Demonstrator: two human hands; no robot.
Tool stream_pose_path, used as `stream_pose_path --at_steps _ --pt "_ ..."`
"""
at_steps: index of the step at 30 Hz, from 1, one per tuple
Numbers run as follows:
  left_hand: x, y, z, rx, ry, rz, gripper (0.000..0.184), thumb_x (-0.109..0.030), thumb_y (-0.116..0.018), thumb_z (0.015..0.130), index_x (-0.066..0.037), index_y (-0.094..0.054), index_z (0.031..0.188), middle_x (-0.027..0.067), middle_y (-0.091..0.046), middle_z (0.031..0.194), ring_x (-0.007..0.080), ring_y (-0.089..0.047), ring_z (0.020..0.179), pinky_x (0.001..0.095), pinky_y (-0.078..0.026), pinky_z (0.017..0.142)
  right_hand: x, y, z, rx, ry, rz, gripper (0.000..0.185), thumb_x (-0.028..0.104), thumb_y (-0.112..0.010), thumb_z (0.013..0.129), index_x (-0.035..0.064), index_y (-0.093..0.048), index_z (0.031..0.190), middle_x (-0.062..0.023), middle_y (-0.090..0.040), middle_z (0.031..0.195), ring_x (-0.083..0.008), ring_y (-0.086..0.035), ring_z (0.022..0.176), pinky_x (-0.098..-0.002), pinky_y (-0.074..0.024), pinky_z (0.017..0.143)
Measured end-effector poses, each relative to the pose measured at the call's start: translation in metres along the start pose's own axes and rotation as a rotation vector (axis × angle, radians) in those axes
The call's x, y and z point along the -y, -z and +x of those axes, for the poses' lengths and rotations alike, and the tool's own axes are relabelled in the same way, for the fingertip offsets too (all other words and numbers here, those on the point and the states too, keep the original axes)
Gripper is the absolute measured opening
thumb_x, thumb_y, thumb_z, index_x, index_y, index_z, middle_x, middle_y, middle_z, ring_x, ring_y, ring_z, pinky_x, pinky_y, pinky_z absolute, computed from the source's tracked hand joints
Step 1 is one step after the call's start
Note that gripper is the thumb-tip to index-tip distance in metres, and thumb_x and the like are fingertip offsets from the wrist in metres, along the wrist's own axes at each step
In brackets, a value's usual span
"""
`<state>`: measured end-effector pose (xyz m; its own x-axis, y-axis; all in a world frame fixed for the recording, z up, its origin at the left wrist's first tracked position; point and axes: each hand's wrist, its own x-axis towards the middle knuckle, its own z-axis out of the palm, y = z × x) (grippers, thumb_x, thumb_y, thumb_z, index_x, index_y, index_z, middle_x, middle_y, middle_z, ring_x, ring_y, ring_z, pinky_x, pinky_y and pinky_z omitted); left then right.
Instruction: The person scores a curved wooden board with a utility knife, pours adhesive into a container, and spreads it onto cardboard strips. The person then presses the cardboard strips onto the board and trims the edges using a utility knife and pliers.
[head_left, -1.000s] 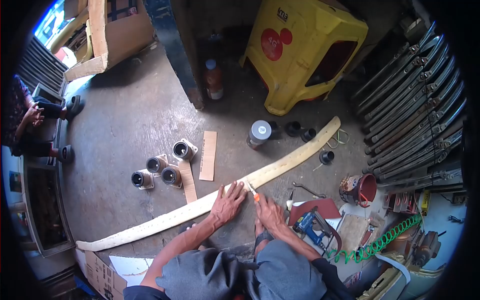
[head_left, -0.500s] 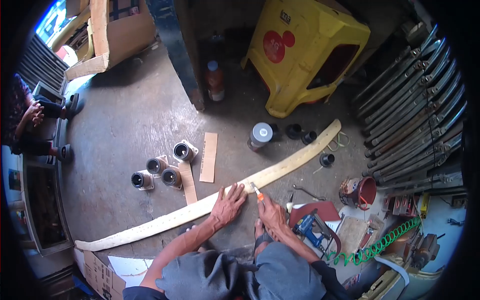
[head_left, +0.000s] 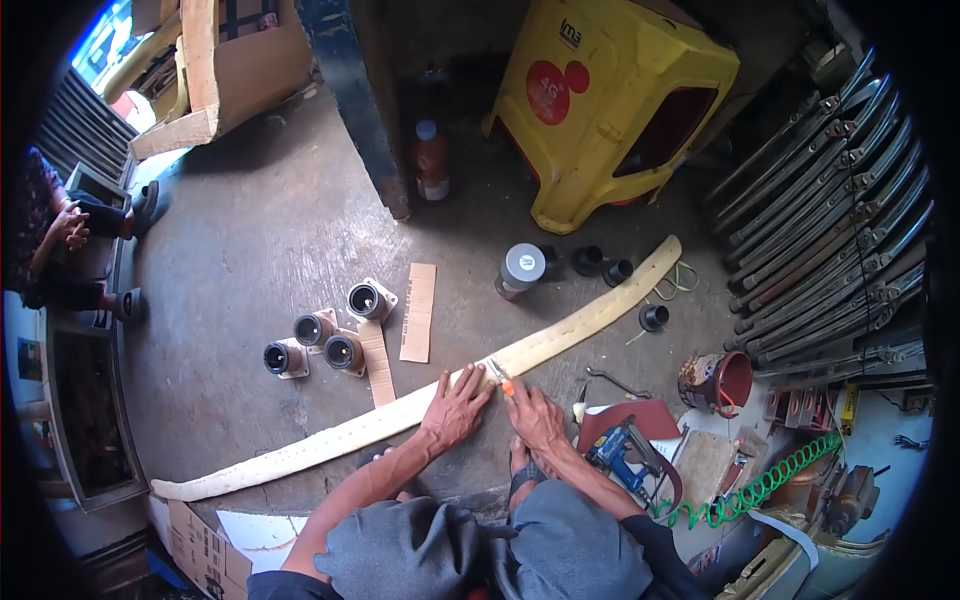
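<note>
Across the floor lies a long, pale, curved strip (head_left: 590,318) with a row of small marks along it. My left hand (head_left: 458,408) lies flat on the strip near its middle, fingers stretched out. Just to the right, my right hand (head_left: 535,415) is closed round an orange-handled tool (head_left: 507,387) with a slim metal tip. The tip touches the strip close to my left fingertips; whether it is a blade or a screwdriver shaft I cannot tell.
Several black round sockets (head_left: 366,301) stand beyond the strip near a cardboard piece (head_left: 417,313). A lidded can (head_left: 522,268) and yellow stool (head_left: 610,110) are farther off. A blue nail gun (head_left: 625,456) and paint-stained pot (head_left: 716,384) lie right. A person (head_left: 70,235) sits left.
My right hand and the orange-handled tool have shifted slightly left and up, and the tool's tip is nearer my left fingers. My left hand stays in place.
</note>
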<state>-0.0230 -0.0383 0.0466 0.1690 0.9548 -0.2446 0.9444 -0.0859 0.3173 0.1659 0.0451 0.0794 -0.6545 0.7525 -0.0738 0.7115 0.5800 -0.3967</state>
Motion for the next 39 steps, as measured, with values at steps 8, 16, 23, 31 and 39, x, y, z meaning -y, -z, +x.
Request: stream_pose_path --at_steps 8,16,23,31,39 --pt "-0.003 -0.005 -0.004 0.003 -0.003 -0.022 0.073 -0.033 -0.069 0.089 -0.017 -0.041 0.154 0.0186 -0.029 0.166 0.0346 -0.023 0.157 0.0648 -0.026 0.121 0.001 -0.011 -0.009 -0.023 -0.025 0.008 0.048 0.027 -0.069 0.094 0.0091 -0.057 0.137 -0.0198 -0.066 0.087 -0.0395 -0.071 0.072 -0.0496 -0.0581 0.059" --pt "-0.006 -0.002 -0.003 0.001 0.004 -0.008 0.073 -0.034 -0.069 0.089 -0.016 -0.041 0.155 0.0183 -0.027 0.167 0.0349 -0.024 0.156 0.0647 -0.026 0.121 -0.001 -0.01 -0.002 -0.033 -0.005 0.081 0.04 0.028 -0.066 0.096 0.0071 -0.058 0.129 -0.0213 -0.067 0.081 -0.0421 -0.07 0.066 -0.0525 -0.058 0.056" --pt "-0.007 0.002 0.0 0.025 0.006 0.012 0.076 -0.035 -0.07 0.089 -0.017 -0.039 0.156 0.0171 -0.024 0.169 0.034 -0.023 0.157 0.0641 -0.025 0.121 0.007 0.001 -0.001 0.007 -0.103 0.103 0.039 0.031 -0.061 0.099 0.0062 -0.057 0.129 -0.0259 -0.069 0.081 -0.0475 -0.07 0.07 -0.0576 -0.0572 0.061" --pt "-0.006 0.0 -0.003 0.008 0.013 -0.015 0.082 -0.034 -0.073 0.087 -0.018 -0.036 0.158 0.0168 -0.024 0.169 0.0346 -0.024 0.157 0.0641 -0.024 0.122 0.012 0.006 0.002 -0.195 -0.413 0.509 0.033 0.032 -0.057 0.102 0.006 -0.061 0.123 -0.0304 -0.068 0.083 -0.0494 -0.069 0.082 -0.0556 -0.0536 0.068" --pt "-0.004 -0.001 0.0 -0.011 0.009 -0.028 0.08 -0.034 -0.073 0.087 -0.017 -0.038 0.157 0.0173 -0.024 0.169 0.0344 -0.024 0.157 0.0652 -0.024 0.121 -0.003 -0.006 0.005 -0.05 -0.347 0.464 0.036 0.035 -0.058 0.102 0.0108 -0.064 0.128 -0.0266 -0.068 0.081 -0.0512 -0.068 0.08 -0.0561 -0.0522 0.064"
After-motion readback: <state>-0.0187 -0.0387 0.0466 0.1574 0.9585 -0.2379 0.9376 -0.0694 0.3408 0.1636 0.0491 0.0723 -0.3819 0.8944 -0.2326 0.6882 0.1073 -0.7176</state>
